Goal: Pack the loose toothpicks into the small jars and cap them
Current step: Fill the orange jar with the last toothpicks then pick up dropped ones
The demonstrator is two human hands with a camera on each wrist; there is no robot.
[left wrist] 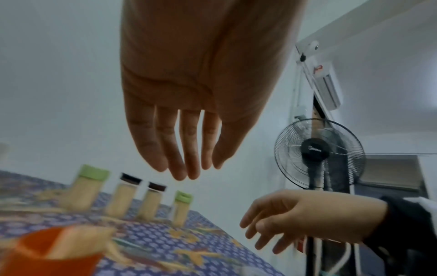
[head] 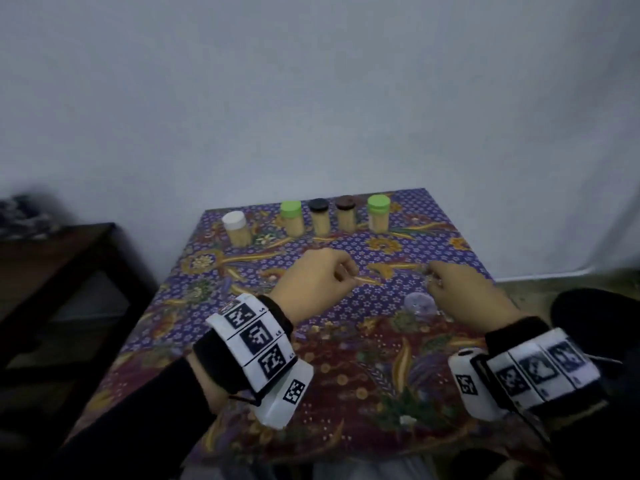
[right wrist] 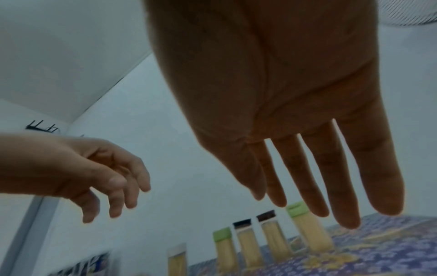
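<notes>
Five capped jars full of toothpicks stand in a row at the back of the table: white cap [head: 234,221], green cap [head: 292,216], black cap [head: 319,216], brown cap [head: 346,213], green cap [head: 378,213]. My left hand [head: 311,278] hovers over mid-table, its fingers [left wrist: 184,149] relaxed and empty. A few loose toothpicks [head: 363,279] lie just beyond its fingertips. My right hand [head: 460,292] hovers to the right, its fingers [right wrist: 319,177] straight, holding nothing. A small clear jar [head: 419,304] sits beside it. A blurred orange cup [left wrist: 54,248] with toothpicks shows only in the left wrist view.
A patterned cloth [head: 346,375] covers the table, which stands against a pale wall. A dark wooden bench [head: 69,271] is at the left. A standing fan [left wrist: 316,151] is off to the right. More loose toothpicks [right wrist: 331,259] lie before the jar row.
</notes>
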